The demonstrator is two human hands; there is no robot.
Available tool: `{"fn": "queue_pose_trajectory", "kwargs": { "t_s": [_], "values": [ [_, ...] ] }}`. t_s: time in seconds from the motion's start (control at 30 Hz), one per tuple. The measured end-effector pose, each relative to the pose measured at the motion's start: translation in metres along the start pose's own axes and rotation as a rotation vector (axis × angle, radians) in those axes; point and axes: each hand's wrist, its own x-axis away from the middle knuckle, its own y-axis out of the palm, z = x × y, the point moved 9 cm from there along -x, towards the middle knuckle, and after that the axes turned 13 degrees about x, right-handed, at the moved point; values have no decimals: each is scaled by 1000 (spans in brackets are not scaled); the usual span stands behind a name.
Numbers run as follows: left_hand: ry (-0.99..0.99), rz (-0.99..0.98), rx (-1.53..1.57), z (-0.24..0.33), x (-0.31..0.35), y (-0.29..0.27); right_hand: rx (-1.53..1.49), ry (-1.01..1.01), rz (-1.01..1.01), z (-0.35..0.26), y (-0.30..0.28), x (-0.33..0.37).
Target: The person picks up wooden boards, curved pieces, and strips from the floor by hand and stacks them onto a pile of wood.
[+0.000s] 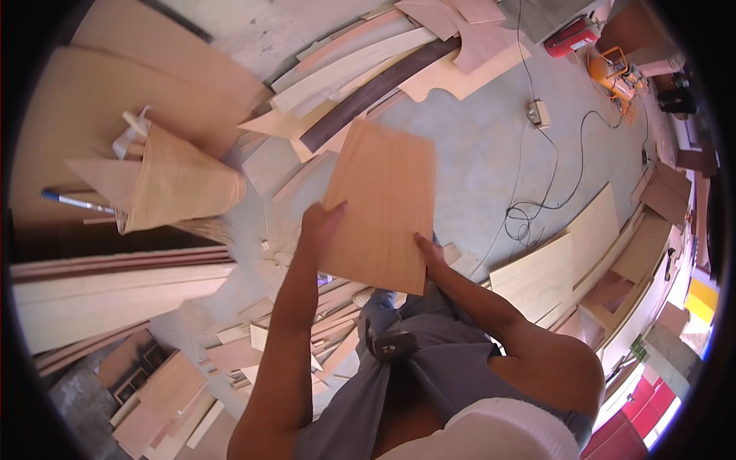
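Got white cloth (491,431) right up close at the bottom edge, then grey clothing (452,368). Gripping a plain wooden board (379,207) out front, with left hand (322,224) curled partway around its left edge and right hand (432,253) doing the same on its right. Can't tell about the hidden fingers. Holding it over the floor (475,146), near wood offcuts (234,355). Also got a tan sack (184,180) off to the left, then curved-cut sheets (483,46) further out, a small beige box (539,114), and way back an orange machine (609,75) near a red cylinder (571,37).

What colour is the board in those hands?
Light orange-brown; the board shows best in the head view.
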Motion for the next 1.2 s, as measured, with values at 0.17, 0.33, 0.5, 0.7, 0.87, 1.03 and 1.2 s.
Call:
{"fn": "queue_pose_trajectory", "kwargs": {
  "t_s": [0.17,0.33,0.5,0.7,0.87,1.03,1.2],
  "values": [
    [365,-15,-401,174,-105,13,-226,-269,180,-130,-2,-23],
    [772,259,-608,324,-166,-18,-222,-559,194,-273,32,-91],
    [1025,298,-322,397,-133,55,659,-757,624,-395,-100,-214],
    [356,167,-403,60,-115,38,865,-568,608,-301,-85,-184],
    [-83,-130,-333,-301,24,67,1323,-417,560,-127,-189,-136],
    [-427,172,-156,-440,228,-7,1457,-295,443,-34,-178,-53],
    [-634,352,291,-602,294,-31,1720,-392,255,-23,-85,-22]
  ]
}}
